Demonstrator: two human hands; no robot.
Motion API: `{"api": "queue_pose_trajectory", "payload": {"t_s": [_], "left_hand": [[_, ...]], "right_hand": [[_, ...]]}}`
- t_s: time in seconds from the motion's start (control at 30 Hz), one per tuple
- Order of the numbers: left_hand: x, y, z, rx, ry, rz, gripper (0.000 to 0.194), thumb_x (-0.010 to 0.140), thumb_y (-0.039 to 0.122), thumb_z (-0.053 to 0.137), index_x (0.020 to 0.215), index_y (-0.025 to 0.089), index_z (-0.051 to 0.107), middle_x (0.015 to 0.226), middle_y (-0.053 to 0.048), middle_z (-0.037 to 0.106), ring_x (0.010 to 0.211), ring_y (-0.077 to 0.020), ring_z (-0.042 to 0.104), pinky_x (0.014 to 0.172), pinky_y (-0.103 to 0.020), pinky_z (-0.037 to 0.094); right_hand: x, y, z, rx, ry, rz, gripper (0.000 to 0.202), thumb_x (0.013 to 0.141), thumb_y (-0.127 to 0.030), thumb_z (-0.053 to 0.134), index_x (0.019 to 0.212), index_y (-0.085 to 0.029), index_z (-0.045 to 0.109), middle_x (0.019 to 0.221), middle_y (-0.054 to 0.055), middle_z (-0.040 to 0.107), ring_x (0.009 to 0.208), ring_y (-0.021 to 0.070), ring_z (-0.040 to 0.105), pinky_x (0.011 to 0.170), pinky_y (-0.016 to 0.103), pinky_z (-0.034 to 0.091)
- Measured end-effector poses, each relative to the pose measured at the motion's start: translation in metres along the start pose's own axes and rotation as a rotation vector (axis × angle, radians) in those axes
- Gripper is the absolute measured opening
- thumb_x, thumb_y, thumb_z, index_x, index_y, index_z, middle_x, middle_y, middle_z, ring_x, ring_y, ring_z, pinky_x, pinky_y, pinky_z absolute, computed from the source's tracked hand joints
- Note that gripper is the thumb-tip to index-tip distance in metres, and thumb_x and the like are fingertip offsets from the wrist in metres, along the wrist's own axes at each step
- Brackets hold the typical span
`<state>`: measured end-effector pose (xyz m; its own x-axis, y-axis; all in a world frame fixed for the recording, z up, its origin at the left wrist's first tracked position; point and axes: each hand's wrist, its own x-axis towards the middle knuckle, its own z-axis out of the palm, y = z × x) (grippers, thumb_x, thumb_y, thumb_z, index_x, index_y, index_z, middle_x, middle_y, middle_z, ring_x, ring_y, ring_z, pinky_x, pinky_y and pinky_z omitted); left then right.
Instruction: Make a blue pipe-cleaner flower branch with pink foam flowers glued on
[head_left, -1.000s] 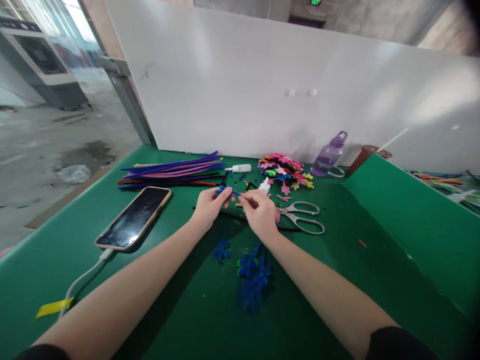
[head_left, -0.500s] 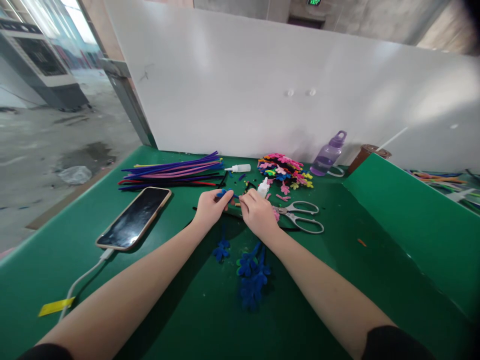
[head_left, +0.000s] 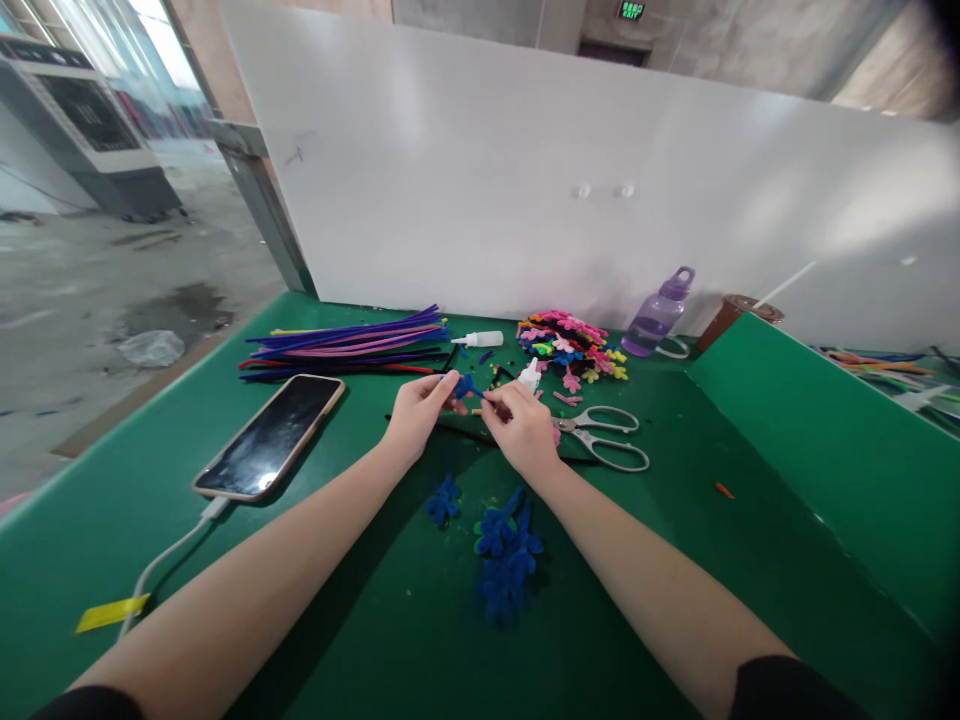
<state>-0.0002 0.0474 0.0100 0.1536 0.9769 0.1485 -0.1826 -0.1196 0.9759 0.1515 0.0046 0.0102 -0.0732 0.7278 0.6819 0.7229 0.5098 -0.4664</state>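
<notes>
Between my two hands is a small blue pipe-cleaner flower. My left hand pinches its petal end, while the fingertips of my right hand grip its stem. Below them on the green table lie a single blue flower and a cluster of blue flowers. Scissors with grey handles rest just right of my right hand, which partly hides them. Behind that hand a white glue bottle shows its nozzle.
Pipe cleaners lie at the back left near another glue bottle. A phone with a cable is at left. Colourful fuzzy flowers, a purple bottle and a brown cup stand at the back. A green divider borders the right.
The blue flower has turned in my fingers, so more of its petals show between my hands. Both hands stay in nearly the same place. The view has shifted slightly.
</notes>
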Motion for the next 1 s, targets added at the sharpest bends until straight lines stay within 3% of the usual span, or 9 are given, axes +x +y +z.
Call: {"api": "queue_pose_trajectory", "payload": {"t_s": [0.23,0.37,0.53,0.8,1.0], "left_hand": [[-0.001,0.002,-0.002,0.101,0.032,0.087,0.032,0.076,0.044,0.060,0.067,0.014,0.064,0.052,0.001,0.056,0.053,-0.0106,0.050,0.057,-0.023,0.041],[-0.002,0.004,-0.001,0.144,-0.037,0.085,0.029,0.074,0.041,0.062,0.066,0.013,0.065,0.052,0.001,0.056,0.053,-0.0102,0.050,0.057,-0.022,0.039],[-0.001,0.002,0.000,0.032,-0.014,0.036,0.027,0.070,0.039,0.067,0.077,0.014,0.066,0.053,0.002,0.057,0.052,-0.0107,0.051,0.057,-0.024,0.042],[0.002,-0.003,-0.002,-0.018,0.033,0.006,0.027,0.066,0.040,0.070,0.069,0.014,0.066,0.055,0.001,0.057,0.053,-0.0096,0.049,0.058,-0.024,0.040],[0.000,-0.001,-0.002,0.049,-0.027,0.022,0.026,0.069,0.039,0.068,0.068,0.014,0.065,0.052,0.002,0.053,0.052,-0.0084,0.046,0.055,-0.022,0.036]], "right_hand": [[0.003,-0.014,-0.001,0.230,0.011,0.116,0.022,0.079,-0.030,0.056,0.097,-0.018,0.059,0.089,0.006,0.060,0.072,0.0141,0.058,0.065,0.026,0.051],[0.003,-0.011,0.004,0.383,-0.037,0.300,0.023,0.080,-0.038,0.056,0.087,-0.018,0.065,0.083,0.006,0.065,0.070,0.0162,0.061,0.060,0.026,0.050],[0.005,-0.006,0.006,0.602,-0.079,0.521,0.027,0.075,-0.043,0.061,0.078,-0.017,0.069,0.065,0.003,0.064,0.056,0.0146,0.057,0.052,0.025,0.046],[0.004,-0.008,0.006,0.730,-0.141,0.605,0.028,0.072,-0.044,0.063,0.078,-0.017,0.069,0.052,-0.001,0.055,0.043,0.0096,0.046,0.044,0.024,0.038],[0.004,-0.009,0.007,0.807,-0.113,0.628,0.029,0.071,-0.043,0.065,0.080,-0.015,0.067,0.049,-0.003,0.051,0.042,0.0082,0.044,0.042,0.022,0.036]]}}
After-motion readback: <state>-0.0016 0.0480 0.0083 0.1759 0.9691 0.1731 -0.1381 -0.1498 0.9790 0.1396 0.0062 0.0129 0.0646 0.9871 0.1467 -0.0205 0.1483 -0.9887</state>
